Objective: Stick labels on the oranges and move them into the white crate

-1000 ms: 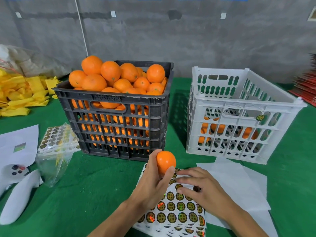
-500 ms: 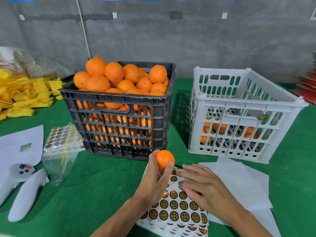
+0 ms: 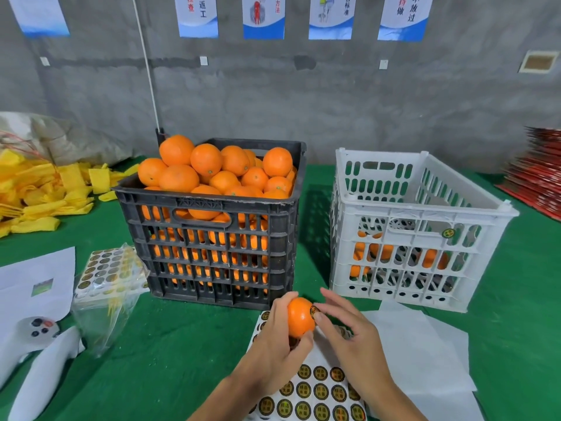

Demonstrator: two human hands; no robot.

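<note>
Two crates: black crate [image 3: 209, 238], white crate [image 3: 406, 235]; five posters [image 3: 263, 16].

2 bare forearms enter from the bottom edge, each ending in a bare hand: the left hand [image 3: 274, 344] and the right hand [image 3: 353, 338]. No sleeves, gloves, rings, watches or bands show on either. The fingers [image 3: 329, 299] are slim, with short, unpainted nails. Nothing more of the person is in view.
</note>
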